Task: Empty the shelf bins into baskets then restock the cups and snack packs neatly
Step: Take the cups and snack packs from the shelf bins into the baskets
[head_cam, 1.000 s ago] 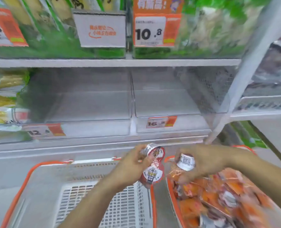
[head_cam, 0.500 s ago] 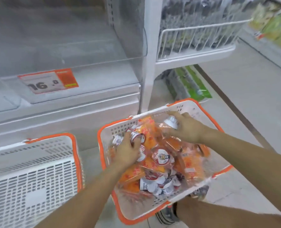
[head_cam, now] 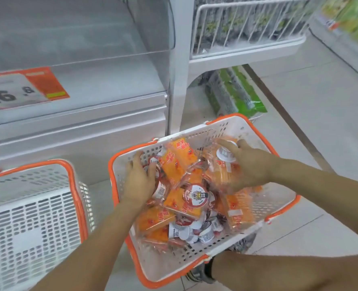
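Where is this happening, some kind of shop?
Most likely a supermarket aisle: a price tag reading 16.8 fronts a clear shelf bin, and a basket of snack packs and cups sits on the floor.

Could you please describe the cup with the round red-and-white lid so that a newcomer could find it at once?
Find the orange-rimmed basket full of snacks. Between the two hands, the cup lies atop orange packs. Its printed lid faces up, unlike the heaped cups nearer the person.

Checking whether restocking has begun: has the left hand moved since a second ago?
Yes. The left hand went from above the basket rim, holding cups, down into the basket among the packs.
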Demonstrator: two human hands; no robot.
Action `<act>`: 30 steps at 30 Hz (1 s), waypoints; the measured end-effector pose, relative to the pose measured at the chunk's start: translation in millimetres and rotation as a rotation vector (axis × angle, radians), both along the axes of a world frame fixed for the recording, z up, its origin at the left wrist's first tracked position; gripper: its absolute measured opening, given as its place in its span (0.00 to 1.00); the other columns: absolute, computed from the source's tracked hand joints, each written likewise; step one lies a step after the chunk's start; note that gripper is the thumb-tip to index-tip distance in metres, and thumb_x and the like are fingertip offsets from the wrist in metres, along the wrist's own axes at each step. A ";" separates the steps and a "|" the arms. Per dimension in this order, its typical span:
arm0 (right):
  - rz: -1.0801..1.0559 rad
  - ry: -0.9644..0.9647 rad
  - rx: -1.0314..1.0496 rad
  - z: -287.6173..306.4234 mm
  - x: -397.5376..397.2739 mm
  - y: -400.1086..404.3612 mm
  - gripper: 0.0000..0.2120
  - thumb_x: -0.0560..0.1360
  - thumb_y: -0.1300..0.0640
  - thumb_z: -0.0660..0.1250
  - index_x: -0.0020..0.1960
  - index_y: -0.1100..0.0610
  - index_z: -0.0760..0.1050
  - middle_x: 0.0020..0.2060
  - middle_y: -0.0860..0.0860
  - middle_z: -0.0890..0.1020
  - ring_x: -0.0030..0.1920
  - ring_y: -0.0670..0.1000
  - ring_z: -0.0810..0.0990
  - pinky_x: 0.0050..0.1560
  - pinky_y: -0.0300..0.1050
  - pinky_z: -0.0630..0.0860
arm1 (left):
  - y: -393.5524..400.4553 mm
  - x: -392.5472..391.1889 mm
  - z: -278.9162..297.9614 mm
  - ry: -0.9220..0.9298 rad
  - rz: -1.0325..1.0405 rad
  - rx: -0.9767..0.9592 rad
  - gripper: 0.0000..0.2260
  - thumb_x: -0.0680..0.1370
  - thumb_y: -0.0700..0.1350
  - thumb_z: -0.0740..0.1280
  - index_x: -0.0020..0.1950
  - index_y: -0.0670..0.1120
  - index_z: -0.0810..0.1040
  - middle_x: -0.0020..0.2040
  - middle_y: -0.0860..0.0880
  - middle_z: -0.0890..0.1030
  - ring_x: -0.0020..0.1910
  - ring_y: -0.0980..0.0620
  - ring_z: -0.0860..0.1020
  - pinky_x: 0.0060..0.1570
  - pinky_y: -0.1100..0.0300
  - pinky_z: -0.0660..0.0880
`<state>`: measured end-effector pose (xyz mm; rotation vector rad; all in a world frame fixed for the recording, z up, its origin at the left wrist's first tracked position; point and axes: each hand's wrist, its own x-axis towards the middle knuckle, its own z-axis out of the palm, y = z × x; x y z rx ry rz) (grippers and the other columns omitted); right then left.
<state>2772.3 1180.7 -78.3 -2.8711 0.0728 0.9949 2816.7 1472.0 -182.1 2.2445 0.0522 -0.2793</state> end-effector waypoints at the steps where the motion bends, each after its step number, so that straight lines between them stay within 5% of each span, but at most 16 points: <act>1: 0.014 0.022 0.024 1.0 0.0 2.4 0.71 0.55 0.30 0.80 0.76 0.35 0.30 0.79 0.57 0.50 0.66 0.59 0.76 0.63 0.48 0.74 | 2.3 3.2 0.8 0.007 -0.005 0.021 0.24 0.83 0.53 0.59 0.78 0.48 0.60 0.70 0.40 0.71 0.57 0.41 0.79 0.58 0.46 0.76; 8: 0.095 0.069 0.026 10.8 -5.0 18.7 0.63 0.63 0.36 0.79 0.79 0.38 0.34 0.75 0.57 0.61 0.66 0.59 0.75 0.66 0.49 0.73 | -7.3 -32.0 26.2 -0.099 -0.408 0.110 0.31 0.78 0.69 0.50 0.80 0.60 0.54 0.80 0.48 0.57 0.79 0.45 0.54 0.76 0.40 0.54; 12: -0.081 -0.039 0.211 8.9 -23.3 20.6 0.53 0.68 0.42 0.78 0.80 0.43 0.46 0.67 0.54 0.72 0.62 0.57 0.75 0.61 0.50 0.73 | -20.7 -36.3 33.3 -0.009 -0.467 0.081 0.29 0.81 0.64 0.56 0.80 0.59 0.54 0.81 0.45 0.54 0.79 0.43 0.57 0.76 0.43 0.58; 16: -0.363 -0.087 0.437 5.5 -35.9 1.0 0.42 0.68 0.44 0.79 0.72 0.46 0.57 0.62 0.55 0.77 0.57 0.55 0.81 0.59 0.55 0.78 | -28.2 -52.8 22.5 -0.032 -0.462 0.025 0.24 0.81 0.59 0.62 0.77 0.57 0.65 0.82 0.48 0.51 0.79 0.46 0.57 0.74 0.51 0.60; 20: -0.639 -0.015 0.510 13.5 -49.3 -27.1 0.29 0.75 0.42 0.72 0.69 0.50 0.64 0.55 0.55 0.82 0.53 0.55 0.83 0.58 0.54 0.79 | -25.4 -56.8 19.5 -0.079 -0.436 0.037 0.19 0.81 0.56 0.64 0.71 0.58 0.74 0.80 0.47 0.56 0.77 0.44 0.60 0.76 0.46 0.60; 25: -0.693 0.109 0.402 -19.3 -76.0 -30.9 0.38 0.78 0.37 0.64 0.81 0.47 0.52 0.73 0.52 0.70 0.65 0.58 0.75 0.66 0.59 0.72 | -24.6 -64.1 20.8 -0.110 -0.414 0.196 0.19 0.81 0.62 0.58 0.72 0.66 0.69 0.80 0.46 0.54 0.79 0.41 0.52 0.75 0.38 0.50; 27: -0.704 0.124 0.474 -29.8 -82.6 -16.9 0.38 0.79 0.36 0.60 0.82 0.45 0.46 0.75 0.50 0.68 0.57 0.56 0.81 0.57 0.56 0.78 | -22.6 -68.4 18.5 -0.052 -0.394 0.206 0.20 0.80 0.65 0.54 0.73 0.69 0.66 0.81 0.43 0.51 0.79 0.40 0.49 0.75 0.36 0.49; 29: -0.704 0.103 0.532 -36.5 -86.0 0.6 0.35 0.81 0.38 0.57 0.82 0.46 0.46 0.73 0.48 0.68 0.51 0.53 0.82 0.51 0.47 0.80 | -19.6 -72.1 16.8 0.030 -0.393 0.143 0.21 0.80 0.65 0.54 0.74 0.69 0.63 0.79 0.39 0.55 0.78 0.39 0.56 0.75 0.38 0.54; 30: -0.686 0.103 0.549 -41.3 -87.4 9.2 0.35 0.81 0.37 0.57 0.82 0.44 0.44 0.72 0.45 0.66 0.54 0.55 0.82 0.58 0.49 0.79 | -17.5 -73.6 14.1 0.057 -0.395 0.098 0.22 0.80 0.64 0.54 0.75 0.68 0.62 0.77 0.39 0.59 0.75 0.40 0.64 0.74 0.40 0.59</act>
